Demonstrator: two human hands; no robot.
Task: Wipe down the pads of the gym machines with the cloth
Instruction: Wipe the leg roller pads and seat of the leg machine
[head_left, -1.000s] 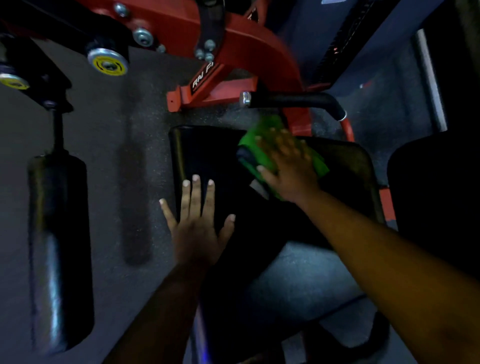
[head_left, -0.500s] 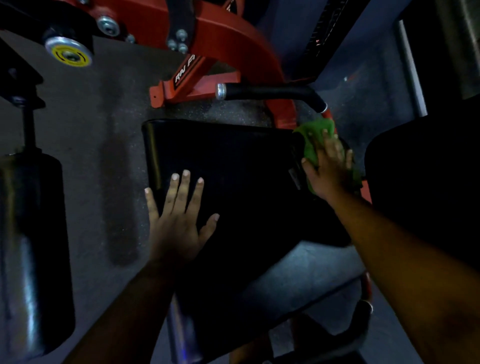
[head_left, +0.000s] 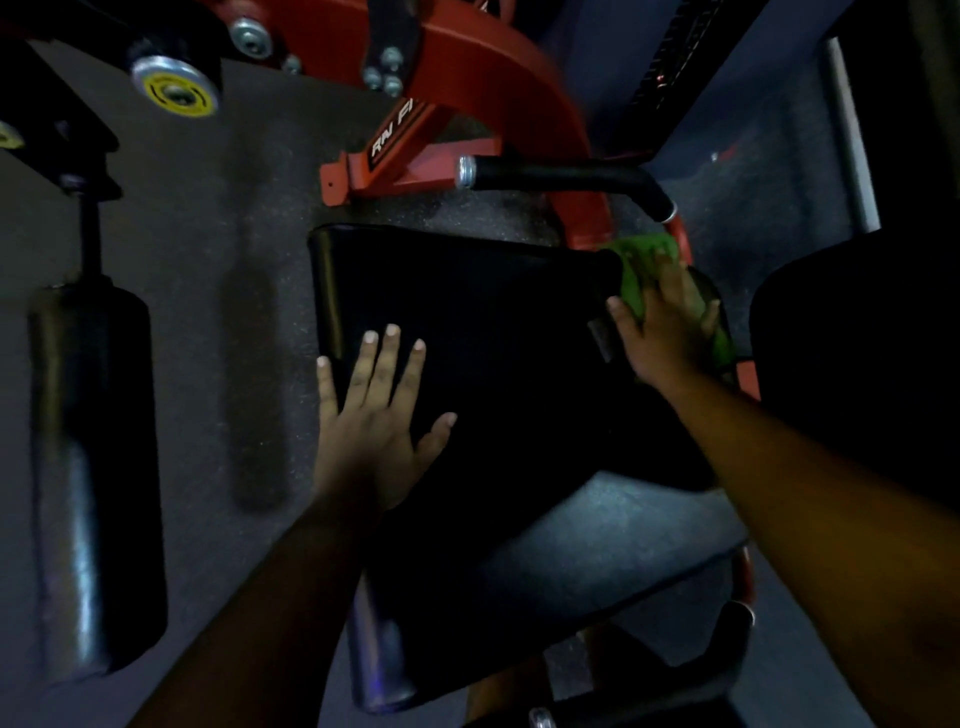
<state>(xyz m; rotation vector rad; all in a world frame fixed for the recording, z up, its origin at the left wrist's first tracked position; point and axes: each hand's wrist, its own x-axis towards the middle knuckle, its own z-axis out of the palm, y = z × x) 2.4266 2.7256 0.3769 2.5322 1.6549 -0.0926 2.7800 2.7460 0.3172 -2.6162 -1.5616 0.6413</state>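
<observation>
Dim gym corner, with a speckled grey rubber floor (head_left: 208, 270) under everything and a red machine frame (head_left: 483, 88) up top (part of a white logo shows on it, too cut off to read). From my remote view I'm looking straight down on a black seat pad (head_left: 483, 322) that fills the middle.

My left hand (head_left: 371, 421) lies flat on the pad's near-left part, fingers straight and spread, gripping nothing. My right hand (head_left: 667, 322) is at the pad's far-right corner, pressing down on the green cloth (head_left: 636, 270) with its fingers laid over it. That cloth is bunched up there, partly on the pad's edge and partly hanging past it, right by the red tube of the frame.

Just behind the pad a black handle grip (head_left: 561, 179) with a silver end cap sticks out sideways. Off to the left, well apart from the seat, stands a black roller pad (head_left: 93, 467) on a dark post, and a yellow-capped silver peg (head_left: 174, 85) shows above it. Another dark pad (head_left: 857, 353) sits at the right edge.
</observation>
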